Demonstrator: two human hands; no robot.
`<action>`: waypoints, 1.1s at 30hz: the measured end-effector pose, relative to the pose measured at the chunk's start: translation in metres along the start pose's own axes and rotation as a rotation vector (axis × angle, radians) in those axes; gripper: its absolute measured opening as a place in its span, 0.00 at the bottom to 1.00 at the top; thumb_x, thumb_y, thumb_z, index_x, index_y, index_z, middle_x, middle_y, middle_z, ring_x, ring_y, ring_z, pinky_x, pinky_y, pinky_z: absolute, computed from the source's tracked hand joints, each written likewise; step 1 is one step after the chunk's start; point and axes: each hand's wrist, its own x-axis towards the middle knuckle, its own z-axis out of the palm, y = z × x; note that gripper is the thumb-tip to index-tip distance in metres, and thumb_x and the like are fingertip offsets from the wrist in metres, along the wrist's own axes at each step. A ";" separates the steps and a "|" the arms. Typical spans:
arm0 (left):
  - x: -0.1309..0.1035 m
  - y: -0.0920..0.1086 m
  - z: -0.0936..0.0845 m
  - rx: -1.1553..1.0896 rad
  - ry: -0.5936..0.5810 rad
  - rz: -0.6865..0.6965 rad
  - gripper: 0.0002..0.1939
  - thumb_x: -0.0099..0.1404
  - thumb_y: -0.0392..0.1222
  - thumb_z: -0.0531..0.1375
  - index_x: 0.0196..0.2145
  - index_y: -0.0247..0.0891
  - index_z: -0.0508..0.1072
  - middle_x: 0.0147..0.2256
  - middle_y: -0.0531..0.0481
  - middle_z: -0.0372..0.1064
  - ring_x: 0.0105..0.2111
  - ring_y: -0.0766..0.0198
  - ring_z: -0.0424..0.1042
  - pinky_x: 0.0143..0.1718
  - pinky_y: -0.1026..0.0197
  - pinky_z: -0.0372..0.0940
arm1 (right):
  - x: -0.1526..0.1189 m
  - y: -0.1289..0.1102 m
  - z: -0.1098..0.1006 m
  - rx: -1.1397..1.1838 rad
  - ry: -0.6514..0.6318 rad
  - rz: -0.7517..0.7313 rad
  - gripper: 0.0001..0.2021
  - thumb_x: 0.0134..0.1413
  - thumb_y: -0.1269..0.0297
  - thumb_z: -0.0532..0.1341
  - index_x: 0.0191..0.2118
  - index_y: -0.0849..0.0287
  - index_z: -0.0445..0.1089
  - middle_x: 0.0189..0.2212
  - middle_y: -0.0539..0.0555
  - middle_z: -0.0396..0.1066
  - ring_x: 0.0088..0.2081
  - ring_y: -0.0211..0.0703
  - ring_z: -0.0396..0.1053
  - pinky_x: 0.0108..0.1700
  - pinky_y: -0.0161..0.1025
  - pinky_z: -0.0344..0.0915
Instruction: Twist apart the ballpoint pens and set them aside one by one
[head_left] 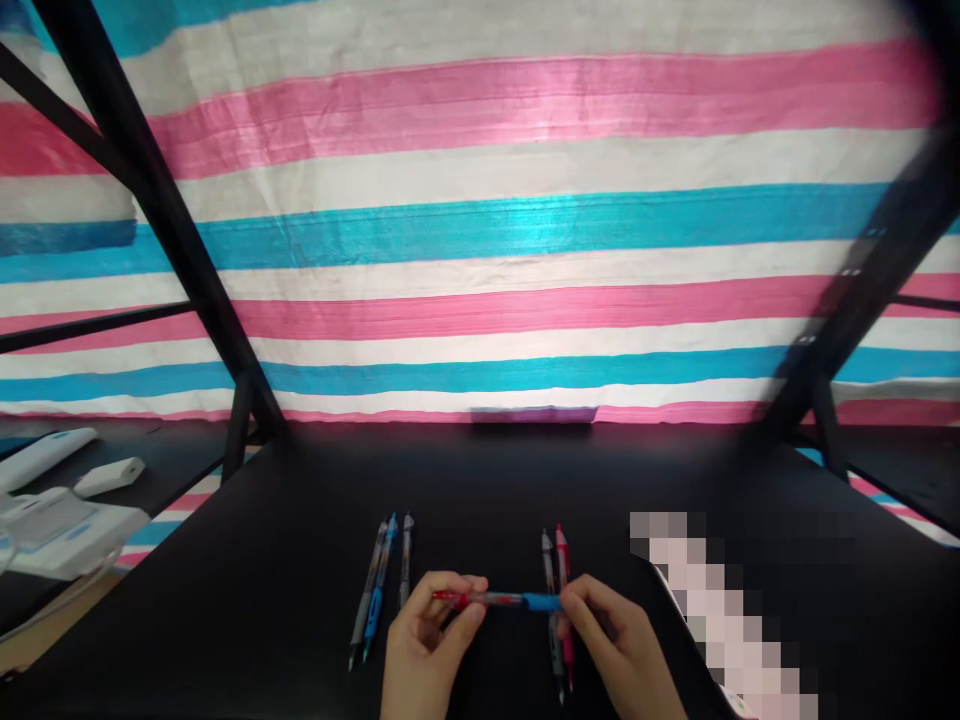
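In front of me, a pen with a red end, a clear barrel and a blue grip is held level between my two hands. My left hand pinches its red end with thumb and fingers. At the blue end, the fingertips of my right hand are closed on the pen; its tip is hidden. Under that end lie a grey pen and a red pen, side by side. Left of my left hand lie a grey pen, a blue pen and another grey pen.
A black tabletop spreads below my hands. To the right lies a flat, pixelated object. White devices with a cable rest on a surface at far left. Black frame bars and a striped sheet enclose the table.
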 end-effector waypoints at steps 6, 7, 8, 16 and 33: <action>0.000 -0.003 -0.002 -0.012 -0.008 -0.017 0.12 0.54 0.49 0.71 0.31 0.40 0.76 0.37 0.43 0.81 0.41 0.51 0.80 0.47 0.54 0.71 | -0.003 0.005 0.002 0.063 0.029 0.021 0.17 0.57 0.47 0.63 0.38 0.57 0.75 0.26 0.52 0.74 0.26 0.43 0.71 0.28 0.34 0.67; 0.000 -0.004 -0.002 -0.012 -0.006 -0.010 0.12 0.55 0.48 0.71 0.31 0.40 0.76 0.37 0.43 0.81 0.42 0.52 0.79 0.47 0.55 0.70 | -0.003 0.005 0.002 0.057 0.030 0.029 0.17 0.58 0.47 0.62 0.37 0.57 0.74 0.26 0.52 0.73 0.26 0.43 0.70 0.28 0.34 0.67; 0.000 -0.005 -0.003 -0.015 -0.004 -0.005 0.12 0.55 0.48 0.71 0.31 0.40 0.75 0.38 0.43 0.81 0.42 0.52 0.79 0.48 0.55 0.70 | -0.003 0.004 0.002 0.047 0.031 0.037 0.18 0.60 0.47 0.60 0.33 0.57 0.74 0.24 0.51 0.72 0.25 0.42 0.69 0.27 0.33 0.66; 0.003 -0.006 -0.005 -0.049 -0.020 0.002 0.12 0.57 0.49 0.70 0.33 0.40 0.76 0.39 0.43 0.81 0.44 0.53 0.79 0.50 0.55 0.69 | -0.002 -0.005 0.002 0.051 0.038 0.043 0.20 0.61 0.45 0.58 0.29 0.57 0.70 0.22 0.49 0.67 0.24 0.40 0.64 0.25 0.32 0.62; 0.000 0.007 0.001 -0.206 0.010 -0.125 0.17 0.53 0.51 0.73 0.35 0.39 0.78 0.40 0.43 0.81 0.44 0.54 0.79 0.48 0.58 0.71 | -0.001 -0.008 0.001 0.084 0.038 0.111 0.21 0.59 0.45 0.60 0.25 0.58 0.70 0.21 0.49 0.64 0.24 0.40 0.63 0.25 0.32 0.60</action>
